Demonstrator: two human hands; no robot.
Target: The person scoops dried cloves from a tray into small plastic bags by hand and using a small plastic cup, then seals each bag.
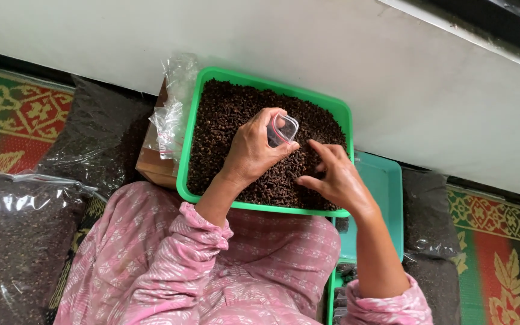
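The left hand (pixel 254 150) has its fingers (pixel 284 150) curled round a small clear bag (pixel 284 129), holding it just above the cloves (pixel 230 114); the right hand (pixel 335 177) rests on the cloves just beside it, fingers narrow, pinching; both are in the green tray (pixel 183 162); a teal tray (pixel 386 186) lies right of them.
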